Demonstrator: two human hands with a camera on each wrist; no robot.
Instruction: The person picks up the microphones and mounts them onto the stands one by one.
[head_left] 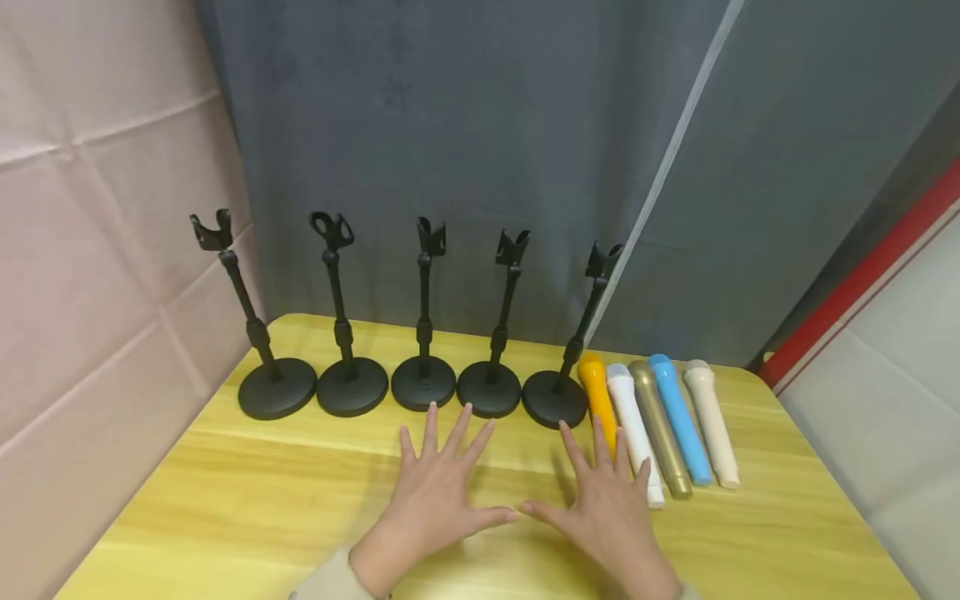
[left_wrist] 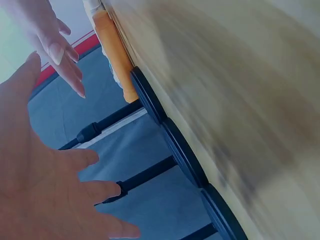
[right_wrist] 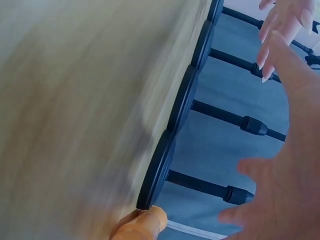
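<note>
Both hands are held over the table with fingers spread and nothing in them. My left hand (head_left: 433, 502) is in front of the middle stands of a row of several black desktop microphone stands (head_left: 423, 383), each with an upturned clip on top. To its right, my right hand (head_left: 611, 510) overlaps the view of the orange microphone (head_left: 595, 385) and the white microphone (head_left: 627, 408). Beside these lie a gold microphone (head_left: 660, 429), a blue microphone (head_left: 681, 421) and a cream microphone (head_left: 712, 421). In both wrist views the hands appear raised off the tabletop.
The wood-grain table (head_left: 225, 500) has rounded back corners. A grey curtain (head_left: 450, 125) hangs behind the stands, with a pale strip running down it. Light cloth (head_left: 112, 250) covers the left side; a red-edged white panel (head_left: 900, 375) stands at the right.
</note>
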